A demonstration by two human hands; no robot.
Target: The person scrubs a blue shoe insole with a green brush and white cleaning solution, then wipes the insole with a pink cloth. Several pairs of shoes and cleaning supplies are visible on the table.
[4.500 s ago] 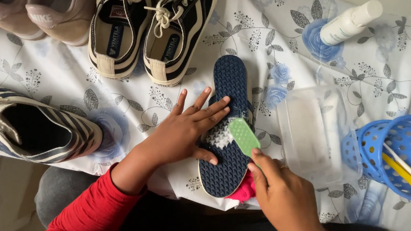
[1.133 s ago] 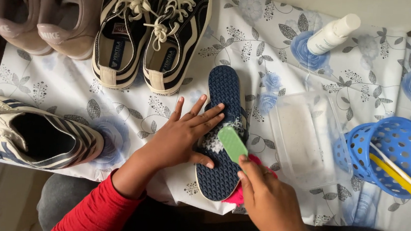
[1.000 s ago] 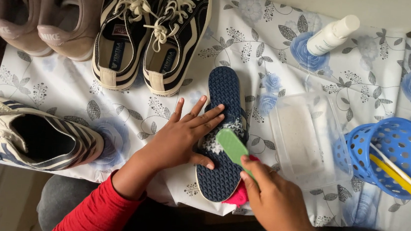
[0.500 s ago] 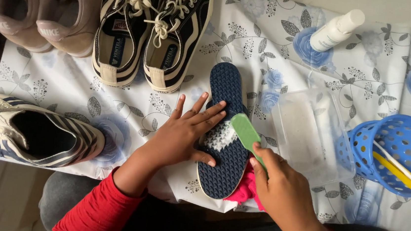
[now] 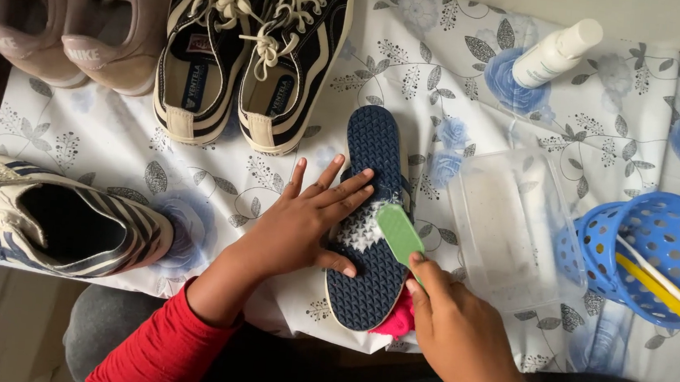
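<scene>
Insole [image 5: 368, 226], dark blue with a ridged pattern, is lying on the floral cloth [image 5: 447, 86] at the table's near edge, white foam showing mid-length. Head view only. Left hand [image 5: 304, 225] is lying flat and open, fingers spread, pressing the insole's left side and middle down. Right hand [image 5: 458, 341] is closed around the handle of a green brush [image 5: 399, 233], whose head is touching the insole beside the foam patch; something pink [image 5: 398, 323] is showing under that hand, identity unclear. Clear plastic tub [image 5: 509, 230] is sitting just to the right, then a blue perforated basket [image 5: 663, 252] with a yellow-handled tool [image 5: 667, 289] lying across it. White bottle [image 5: 557, 53] is lying further back. Black lace-up pair [image 5: 254, 52], pink pair [image 5: 68, 20] and a striped white shoe [image 5: 43, 214] are sitting to the left. Judgement: scrubbing well means keeping the flat palm pinning the insole, working short strokes along the ridges, keeping fingertips clear of the brush.
</scene>
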